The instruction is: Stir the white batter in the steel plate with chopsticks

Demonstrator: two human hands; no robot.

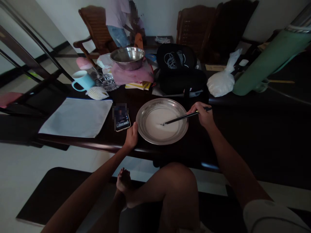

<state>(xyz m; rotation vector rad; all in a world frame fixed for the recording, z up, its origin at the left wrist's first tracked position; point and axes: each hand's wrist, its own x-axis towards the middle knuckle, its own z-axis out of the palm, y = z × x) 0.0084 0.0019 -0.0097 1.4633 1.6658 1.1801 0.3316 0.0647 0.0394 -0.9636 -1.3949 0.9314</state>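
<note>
A wide, shallow metal bowl (162,141) stands on the dark table near its front edge, with a milky white liquid (157,119) in it. My left hand (132,136) grips the bowl's left rim, its thumb on top and the other fingers hidden below. My right hand (203,114) is closed around a pair of black chopsticks (179,119) at the bowl's right side. The chopstick tips dip into the liquid near the middle. Left of the bowl lies a phone (122,122) with its screen lit, close to my left hand.
A white zip pouch (75,118) lies at the left. Behind are a blue mug (83,81), a steel bowl (127,60) on pink plastic, black cases (182,79), a knotted bag of white powder (221,83) and a tall green flask (269,61). A person (118,19) stands beyond the table.
</note>
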